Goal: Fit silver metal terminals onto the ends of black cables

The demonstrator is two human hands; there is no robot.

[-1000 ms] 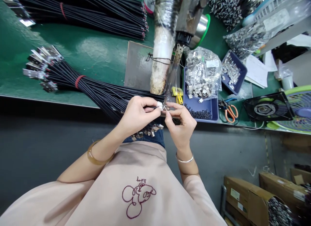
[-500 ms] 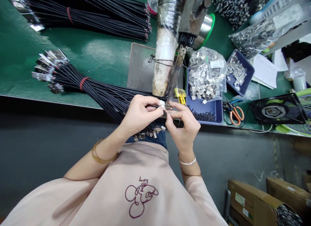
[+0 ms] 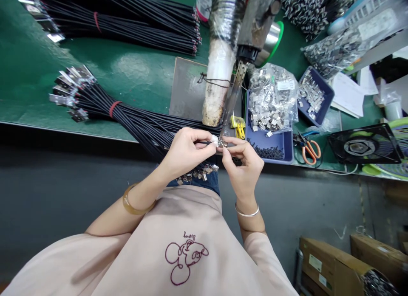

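Note:
My left hand (image 3: 186, 150) is closed in a pinch on a black cable at the bench edge, with a white wrap on one fingertip. Opposite it, my right hand (image 3: 244, 160) pinches a thin silvery wire that looks like solder wire. Both sets of fingertips almost meet under the lower end of a mounted soldering iron (image 3: 234, 90); the small part between them is largely hidden. A bundle of black cables (image 3: 134, 117), tied with a red band and with metal connectors at its left end, runs beneath my left hand. More connector ends (image 3: 202, 173) hang below the bench edge.
A white, wrapped duct (image 3: 216, 79) comes down beside the iron. To the right stand a blue tray (image 3: 288, 147) with bagged metal connectors and small black parts, a smaller tray (image 3: 328, 94), orange-handled pliers (image 3: 310, 152) and a fan (image 3: 363, 145). Another cable bundle (image 3: 143, 26) lies at the back.
The view has shifted slightly. My right thumb has lifted a little, and the thin wire's end sits closer to the left fingertips. Both hands keep their pinch.

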